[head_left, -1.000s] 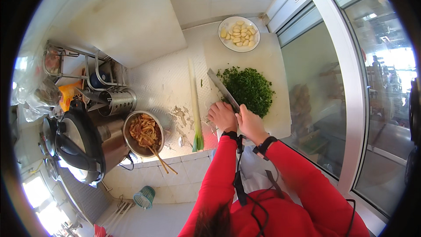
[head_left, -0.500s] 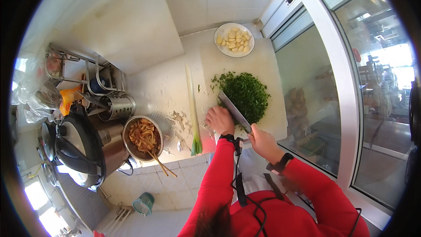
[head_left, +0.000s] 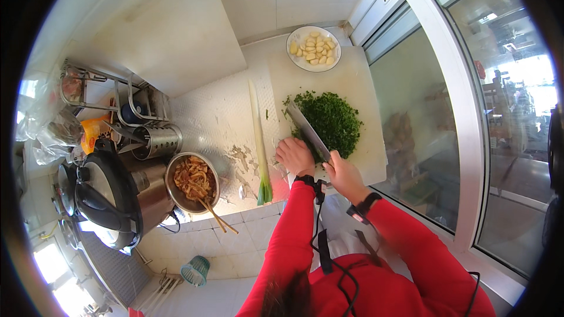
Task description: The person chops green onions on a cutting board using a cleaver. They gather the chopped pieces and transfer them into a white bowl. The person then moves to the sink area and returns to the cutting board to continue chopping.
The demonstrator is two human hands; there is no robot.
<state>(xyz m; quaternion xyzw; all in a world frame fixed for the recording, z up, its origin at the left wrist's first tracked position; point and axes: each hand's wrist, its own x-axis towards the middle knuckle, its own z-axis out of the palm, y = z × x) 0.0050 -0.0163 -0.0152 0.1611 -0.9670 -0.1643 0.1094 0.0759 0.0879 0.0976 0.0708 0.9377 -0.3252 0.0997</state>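
Right hand clamped on the knife, I hold it along the greens, left hand loosely spread beside, likely steadying the board.

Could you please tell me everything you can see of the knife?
The knife has a long, broad, grey blade that looks like metal. The right hand grips its handle, which is mostly hidden. It slants, tip toward the upper left, along the left side of the chopped greens on the white board. The left hand is close beside the blade; whether they touch I cannot tell.
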